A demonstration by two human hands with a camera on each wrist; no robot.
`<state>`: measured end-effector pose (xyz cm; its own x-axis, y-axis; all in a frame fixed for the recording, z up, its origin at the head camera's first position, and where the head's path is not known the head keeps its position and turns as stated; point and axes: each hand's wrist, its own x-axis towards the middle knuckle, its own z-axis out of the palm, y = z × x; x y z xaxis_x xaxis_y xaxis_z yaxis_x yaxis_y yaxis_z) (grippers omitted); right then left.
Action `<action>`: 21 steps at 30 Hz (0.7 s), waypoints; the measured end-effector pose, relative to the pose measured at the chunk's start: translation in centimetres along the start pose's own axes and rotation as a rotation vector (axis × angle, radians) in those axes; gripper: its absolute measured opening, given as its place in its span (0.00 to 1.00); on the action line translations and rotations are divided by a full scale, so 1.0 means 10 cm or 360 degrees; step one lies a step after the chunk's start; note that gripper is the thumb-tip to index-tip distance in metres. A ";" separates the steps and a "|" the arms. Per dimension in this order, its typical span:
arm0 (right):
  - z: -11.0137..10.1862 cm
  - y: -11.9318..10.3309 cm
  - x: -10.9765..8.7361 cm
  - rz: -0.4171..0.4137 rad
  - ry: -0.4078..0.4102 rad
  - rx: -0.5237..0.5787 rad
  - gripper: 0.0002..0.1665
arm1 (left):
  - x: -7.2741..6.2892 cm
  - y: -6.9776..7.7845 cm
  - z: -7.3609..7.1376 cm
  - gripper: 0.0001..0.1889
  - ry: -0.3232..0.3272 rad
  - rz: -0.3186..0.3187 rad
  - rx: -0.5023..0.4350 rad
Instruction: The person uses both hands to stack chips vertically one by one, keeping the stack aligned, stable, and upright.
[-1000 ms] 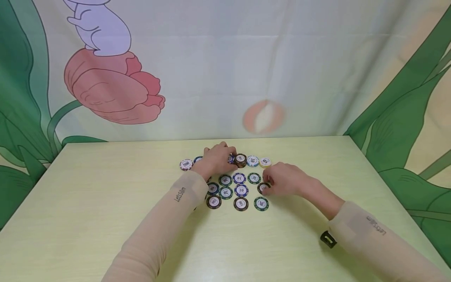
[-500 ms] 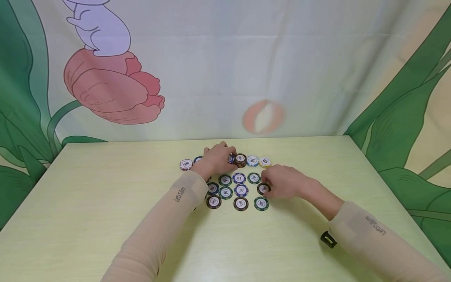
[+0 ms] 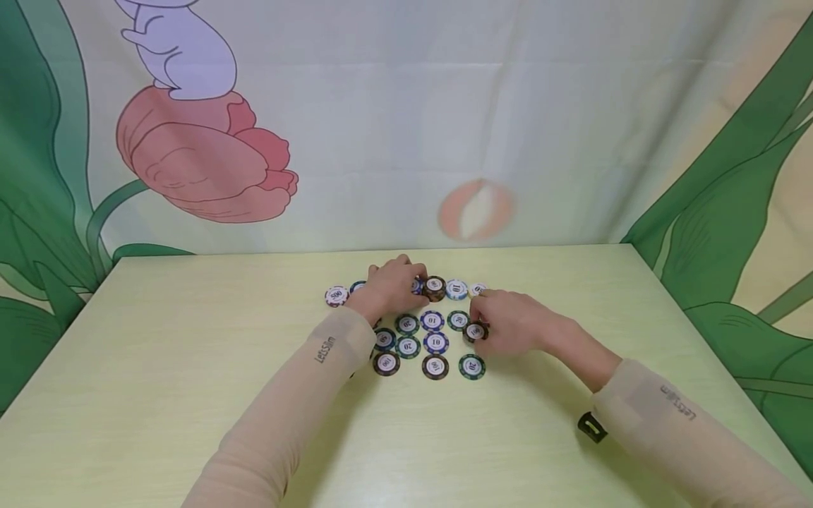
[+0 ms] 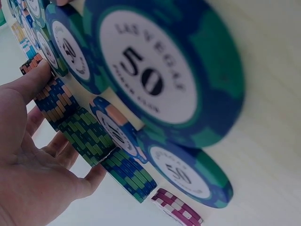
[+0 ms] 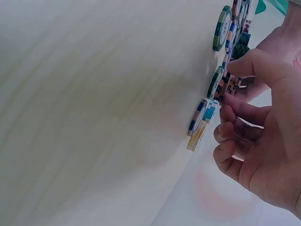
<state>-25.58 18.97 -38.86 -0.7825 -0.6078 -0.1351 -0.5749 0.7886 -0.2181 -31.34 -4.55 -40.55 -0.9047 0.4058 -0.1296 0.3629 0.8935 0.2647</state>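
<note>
In the head view my left hand (image 3: 390, 286) arches over a back row of poker chip stacks. The left wrist view puts its thumb near a black-and-orange stack (image 4: 31, 63), with its fingers behind a blue-and-orange stack (image 4: 56, 103) and a green stack (image 4: 87, 139). Its thumb and fingers hold along these stacks. My right hand (image 3: 511, 324) pinches a black poker chip (image 3: 475, 332), slightly raised above the table beside a green 20 chip (image 3: 458, 320). The right wrist view shows its thumb and index finger curled close together; the other fingers are bent.
Loose chips lie in front of the stacks, among them a blue 10 chip (image 3: 435, 342) and a black 100 chip (image 3: 435, 367). A 500 chip stack (image 3: 336, 295) ends the row at left, a light blue stack (image 3: 456, 289) stands at right. A printed cloth (image 3: 381, 141) hangs behind the table.
My right hand has taken hold of the black chip and raised it slightly, moving it a little toward the back row. My left hand has stayed at the stacks.
</note>
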 end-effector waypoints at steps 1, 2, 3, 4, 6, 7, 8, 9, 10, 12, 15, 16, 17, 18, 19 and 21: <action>-0.01 0.00 0.01 0.0001 0.0014 -0.0001 0.16 | 0.00 0.00 0.00 0.24 0.0002 0.0000 -0.0001; -0.02 0.00 0.02 0.0001 0.0029 -0.0001 0.16 | 0.00 0.00 -0.01 0.24 0.0001 -0.0002 -0.0003; -0.03 0.00 0.03 0.0003 0.0042 -0.0004 0.17 | 0.00 0.00 -0.01 0.24 0.0002 -0.0002 -0.0007; -0.03 0.00 0.04 0.0008 0.0056 0.0001 0.18 | 0.00 0.00 -0.01 0.24 -0.0002 -0.0003 -0.0008; -0.03 0.00 0.06 0.0019 0.0083 0.0010 0.18 | 0.00 0.00 -0.02 0.24 -0.0009 -0.0002 -0.0012; -0.03 0.00 0.07 0.0024 0.0098 0.0016 0.19 | 0.00 0.00 -0.02 0.24 -0.0013 0.0000 -0.0014; -0.03 0.00 0.08 0.0029 0.0113 0.0021 0.19 | 0.00 0.00 -0.02 0.24 -0.0014 0.0001 -0.0014; -0.03 0.00 0.09 0.0035 0.0128 0.0025 0.19 | 0.00 0.00 -0.02 0.24 -0.0015 0.0003 -0.0013; -0.03 0.00 0.10 0.0040 0.0143 0.0029 0.19 | 0.00 0.00 -0.02 0.24 -0.0017 0.0004 -0.0012; -0.03 0.00 0.13 0.0048 0.0173 0.0032 0.19 | 0.00 0.00 -0.02 0.24 -0.0015 0.0002 -0.0014; -0.02 -0.01 0.18 0.0050 0.0216 0.0020 0.19 | 0.00 0.00 -0.03 0.24 -0.0013 -0.0003 -0.0016; -0.01 -0.02 0.19 0.0051 0.0229 0.0012 0.19 | 0.00 0.00 -0.03 0.24 -0.0015 -0.0004 -0.0019; -0.01 -0.02 0.21 0.0052 0.0241 0.0003 0.19 | 0.00 0.00 -0.03 0.24 -0.0016 -0.0005 -0.0019; 0.00 -0.03 0.23 0.0055 0.0250 -0.0005 0.18 | 0.00 0.00 -0.03 0.24 -0.0015 -0.0004 -0.0020; 0.00 -0.03 0.26 0.0058 0.0258 -0.0014 0.18 | 0.00 0.00 -0.03 0.24 -0.0015 -0.0004 -0.0020; 0.02 -0.05 0.30 0.0073 0.0272 -0.0036 0.18 | 0.00 0.00 -0.02 0.24 -0.0013 -0.0004 -0.0019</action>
<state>-27.61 16.78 -39.35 -0.8362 -0.5480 0.0225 -0.5414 0.8182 -0.1932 -31.42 -4.55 -40.32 -0.9039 0.4049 -0.1380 0.3577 0.8923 0.2754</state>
